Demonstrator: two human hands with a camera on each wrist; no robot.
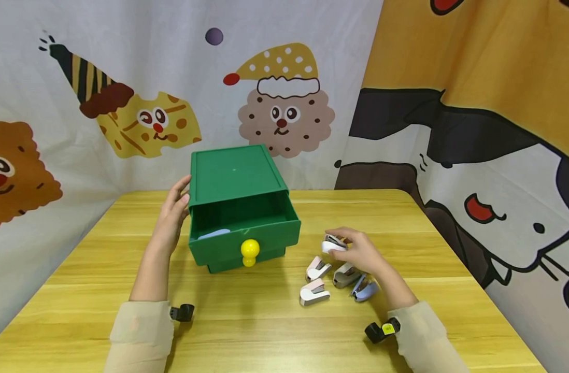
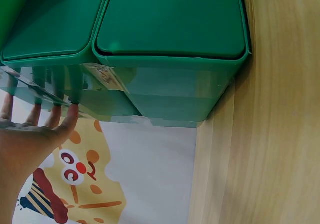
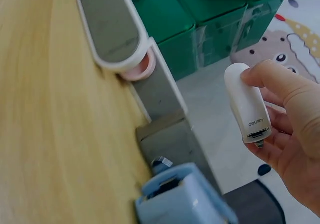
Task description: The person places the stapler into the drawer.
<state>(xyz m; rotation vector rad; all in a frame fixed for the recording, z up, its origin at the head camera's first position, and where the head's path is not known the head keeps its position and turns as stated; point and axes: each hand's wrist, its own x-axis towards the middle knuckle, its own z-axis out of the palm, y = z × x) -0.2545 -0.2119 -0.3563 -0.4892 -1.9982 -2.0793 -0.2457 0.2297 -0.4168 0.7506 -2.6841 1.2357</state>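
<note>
A white mini stapler [image 1: 332, 245] is pinched between the thumb and fingers of my right hand [image 1: 361, 252], raised above the table; its rounded end shows in the right wrist view. Below it lie two white-and-pink staplers [image 1: 314, 293], a grey stapler [image 1: 344, 275] and a blue stapler [image 1: 365, 289]. My left hand [image 1: 170, 215] touches the left side of a green drawer box [image 1: 238, 173], fingers extended along it in the left wrist view. The upper drawer [image 1: 275, 235], with a yellow knob [image 1: 250, 248], is pulled out. A light-blue object [image 1: 214, 234] lies partly hidden inside it.
The box stands on a wood-grain table [image 1: 266, 326]. Behind it hangs a white cloth [image 1: 163, 46] printed with cartoon figures, and a cow-patterned part runs along the right. Below the pulled-out drawer is a second drawer level, partly hidden. Small black cameras sit on both wrists.
</note>
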